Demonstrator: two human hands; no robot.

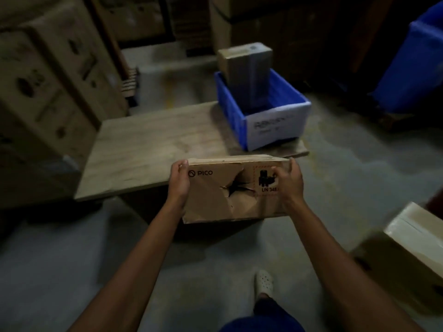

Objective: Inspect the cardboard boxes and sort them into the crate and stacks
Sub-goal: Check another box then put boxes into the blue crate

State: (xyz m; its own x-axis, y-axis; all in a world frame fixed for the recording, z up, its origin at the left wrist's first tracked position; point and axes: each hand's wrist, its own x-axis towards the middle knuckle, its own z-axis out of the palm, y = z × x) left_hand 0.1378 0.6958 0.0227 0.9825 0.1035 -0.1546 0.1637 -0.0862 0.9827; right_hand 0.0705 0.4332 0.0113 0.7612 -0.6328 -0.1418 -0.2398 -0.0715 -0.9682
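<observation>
Holding punctured box (215, 204), hands (178, 183) gripping ends

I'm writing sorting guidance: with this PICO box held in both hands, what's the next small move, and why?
Probably carry the box to the blue crate: its face is torn, left hand and right hand grip its ends, and an upright box stands there.

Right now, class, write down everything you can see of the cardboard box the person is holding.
The held box is brown cardboard, flat and wide, its broad face turned toward the camera. That face carries a PICO logo at left and a red-bordered label reading UN 348 at right. A star-shaped puncture tears its middle, with creases around it. The left hand grips its left edge, the right hand its right edge.
</observation>
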